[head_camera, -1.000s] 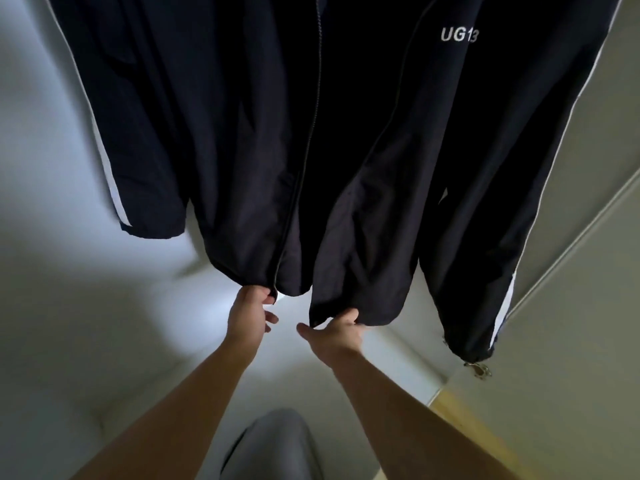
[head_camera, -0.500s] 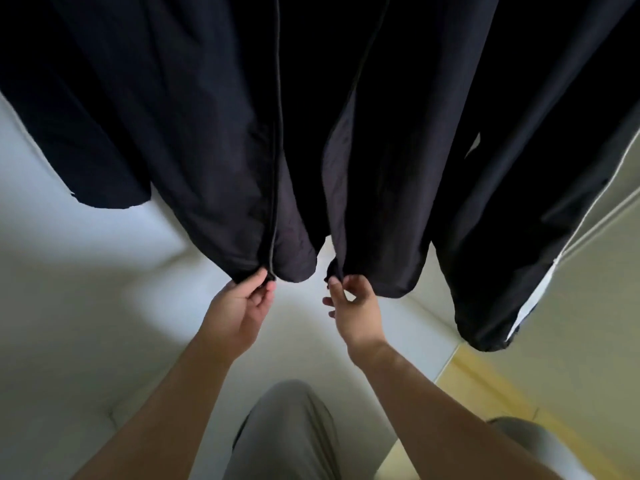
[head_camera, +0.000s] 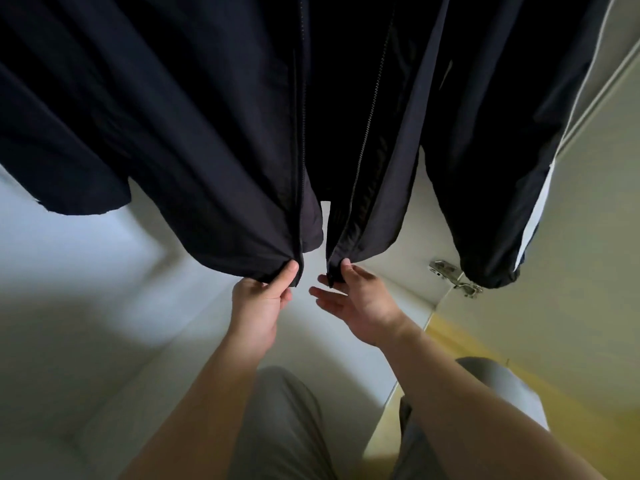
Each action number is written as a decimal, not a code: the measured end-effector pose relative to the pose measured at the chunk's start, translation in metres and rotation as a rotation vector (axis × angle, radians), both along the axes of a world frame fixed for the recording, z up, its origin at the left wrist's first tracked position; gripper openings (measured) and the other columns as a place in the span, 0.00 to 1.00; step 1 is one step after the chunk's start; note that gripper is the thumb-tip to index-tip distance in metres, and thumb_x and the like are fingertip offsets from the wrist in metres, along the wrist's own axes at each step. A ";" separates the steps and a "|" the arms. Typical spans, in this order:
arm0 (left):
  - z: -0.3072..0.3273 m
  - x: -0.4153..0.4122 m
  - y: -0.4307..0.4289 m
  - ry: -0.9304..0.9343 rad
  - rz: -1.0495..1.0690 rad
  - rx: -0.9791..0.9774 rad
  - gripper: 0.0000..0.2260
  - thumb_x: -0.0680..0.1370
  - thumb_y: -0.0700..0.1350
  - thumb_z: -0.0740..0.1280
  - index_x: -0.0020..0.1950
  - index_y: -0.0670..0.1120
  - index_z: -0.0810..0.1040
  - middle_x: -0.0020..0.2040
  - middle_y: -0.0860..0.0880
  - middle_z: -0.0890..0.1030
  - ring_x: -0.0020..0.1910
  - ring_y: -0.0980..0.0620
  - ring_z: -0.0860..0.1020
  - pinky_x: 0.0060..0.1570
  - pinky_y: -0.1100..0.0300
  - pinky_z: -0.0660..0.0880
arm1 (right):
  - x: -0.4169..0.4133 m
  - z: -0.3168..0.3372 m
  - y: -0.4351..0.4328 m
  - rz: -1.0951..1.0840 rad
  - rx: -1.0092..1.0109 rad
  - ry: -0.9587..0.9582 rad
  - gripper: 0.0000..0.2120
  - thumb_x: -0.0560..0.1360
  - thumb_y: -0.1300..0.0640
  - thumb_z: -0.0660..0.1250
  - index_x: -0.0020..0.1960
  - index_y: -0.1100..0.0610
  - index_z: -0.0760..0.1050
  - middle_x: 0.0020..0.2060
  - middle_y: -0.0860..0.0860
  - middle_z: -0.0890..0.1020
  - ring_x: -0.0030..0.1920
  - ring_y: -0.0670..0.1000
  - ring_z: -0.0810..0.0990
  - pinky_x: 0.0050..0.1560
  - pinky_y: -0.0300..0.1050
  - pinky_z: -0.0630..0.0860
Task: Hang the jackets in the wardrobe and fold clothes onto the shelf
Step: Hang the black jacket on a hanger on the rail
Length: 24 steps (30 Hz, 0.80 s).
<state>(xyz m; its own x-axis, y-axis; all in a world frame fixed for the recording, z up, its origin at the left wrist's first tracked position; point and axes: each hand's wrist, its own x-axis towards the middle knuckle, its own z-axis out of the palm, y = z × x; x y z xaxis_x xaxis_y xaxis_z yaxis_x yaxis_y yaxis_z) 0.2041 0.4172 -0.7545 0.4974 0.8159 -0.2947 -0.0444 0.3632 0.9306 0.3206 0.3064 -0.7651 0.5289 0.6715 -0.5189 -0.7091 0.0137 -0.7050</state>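
Head view: dark jacket (head_camera: 207, 133) hangs across the top of the frame, front open, its two zip edges running from upper centre down to the middle of the picture. Left hand (head_camera: 259, 299) pinches the bottom corner of the panel left of centre between thumb and curled fingers. The right hand (head_camera: 360, 303) pinches the lower zip end of the other panel with thumb and forefinger, its remaining fingers loosely spread. Both corners sit just above the hands, close together but apart, with a narrow pale gap between. Joining the zip, if that is the aim, turns on closing that gap sideways; each hand looks equally near. A metal hinge (head_camera: 450, 275) shows right of centre.
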 end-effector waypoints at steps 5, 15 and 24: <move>-0.006 -0.006 0.000 -0.022 0.013 0.009 0.14 0.74 0.40 0.77 0.30 0.47 0.78 0.31 0.49 0.74 0.31 0.51 0.71 0.39 0.56 0.70 | -0.011 -0.006 -0.009 0.023 0.087 0.052 0.10 0.82 0.60 0.65 0.60 0.65 0.75 0.52 0.62 0.84 0.47 0.58 0.85 0.52 0.49 0.82; -0.020 -0.015 -0.009 -0.079 0.012 0.061 0.03 0.76 0.35 0.73 0.43 0.38 0.81 0.36 0.47 0.82 0.34 0.49 0.80 0.47 0.52 0.78 | -0.026 -0.016 -0.013 -0.055 0.060 0.165 0.08 0.76 0.68 0.71 0.54 0.65 0.79 0.43 0.56 0.83 0.42 0.54 0.83 0.50 0.46 0.82; -0.021 -0.018 -0.011 0.016 -0.027 0.188 0.07 0.70 0.47 0.78 0.42 0.45 0.85 0.40 0.50 0.86 0.41 0.47 0.81 0.46 0.51 0.74 | -0.035 -0.012 -0.014 -0.103 0.138 0.268 0.09 0.76 0.65 0.72 0.55 0.64 0.77 0.43 0.59 0.83 0.43 0.56 0.83 0.54 0.48 0.82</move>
